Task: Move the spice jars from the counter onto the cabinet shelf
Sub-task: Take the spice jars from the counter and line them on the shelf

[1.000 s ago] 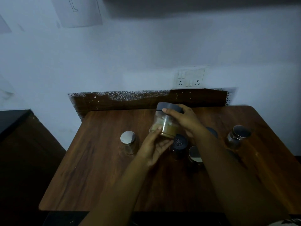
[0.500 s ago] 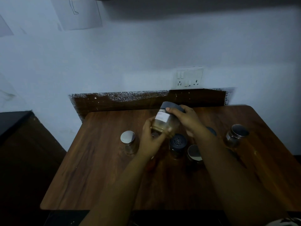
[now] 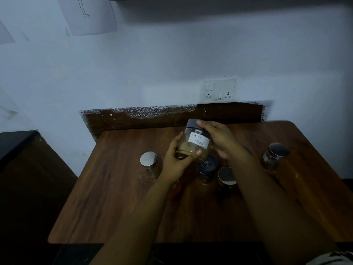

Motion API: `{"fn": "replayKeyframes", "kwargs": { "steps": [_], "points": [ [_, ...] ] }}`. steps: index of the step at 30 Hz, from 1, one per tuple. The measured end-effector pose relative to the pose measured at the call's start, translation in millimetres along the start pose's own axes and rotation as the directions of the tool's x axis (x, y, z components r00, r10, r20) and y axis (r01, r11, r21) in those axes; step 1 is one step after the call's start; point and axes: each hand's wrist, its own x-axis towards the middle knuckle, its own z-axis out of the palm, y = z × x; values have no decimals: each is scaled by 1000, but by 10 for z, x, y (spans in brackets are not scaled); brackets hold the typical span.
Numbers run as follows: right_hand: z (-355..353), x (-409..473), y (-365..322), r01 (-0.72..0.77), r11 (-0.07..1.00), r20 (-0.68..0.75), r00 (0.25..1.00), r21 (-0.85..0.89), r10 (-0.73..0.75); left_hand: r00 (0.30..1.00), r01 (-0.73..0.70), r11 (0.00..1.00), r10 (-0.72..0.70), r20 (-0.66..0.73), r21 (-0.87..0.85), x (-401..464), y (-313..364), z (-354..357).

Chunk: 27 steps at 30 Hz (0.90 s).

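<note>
Fingers first: the left hand (image 3: 176, 161) cups the base of the jar (image 3: 194, 143), thumb tip pressed on the glass low at the front, the other fingers curled round the far side. The right hand (image 3: 219, 139) grips the upper part, its index fingertip lying on the dark lid (image 3: 193, 123), the rest wrapped round the right side. So both hands are closed on that one jar, held up clear above the table (image 3: 114, 197) and tilted, lid leaning away toward the wall (image 3: 172, 64).

A white label (image 3: 198, 140) faces the camera and reads "Garam Masala" in handwriting. Inside, a tan powder fills the lower part of the glass.

Now outward. Just beneath the held jar stands a dark-lidded jar (image 3: 206, 165) on the wood, and touching or just beside it on the right a jar with a silver lid (image 3: 227, 176), partly behind the right forearm. To the left of the left hand, a silver-lidded jar (image 3: 149, 163) stands alone. Well off to the right, near the table's edge, a further jar (image 3: 273, 156) with a metal lid.

Behind the table a dark wooden backboard (image 3: 152, 121) runs along the wall, and above its right end sits a white switch-and-socket plate (image 3: 218, 91). Papers (image 3: 91, 16) hang at the top left.
</note>
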Motion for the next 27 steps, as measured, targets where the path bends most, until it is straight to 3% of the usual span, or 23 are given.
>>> {"fn": "replayKeyframes", "kwargs": {
  "steps": [5,10,20,24,27],
  "points": [
    [-71,-41,-19,-5,1000,-15,1000,-17,5,990,127,982,-116,85,-142,-2,-2,-21],
    [-173,-79,22,-61,965,95,995,255,37,982,188,913,-164,97,-361,-5,18,-9],
    [-218,-166,33,-55,943,110,994,328,20,986,166,921,-150,74,-351,-73,55,77],
    [-222,-227,49,-90,953,148,988,290,48,984,145,916,-173,-41,-375,-36,176,149],
    [-222,-275,51,-91,970,202,978,226,44,985,100,966,-131,-115,-240,6,209,183]
  ]
}}
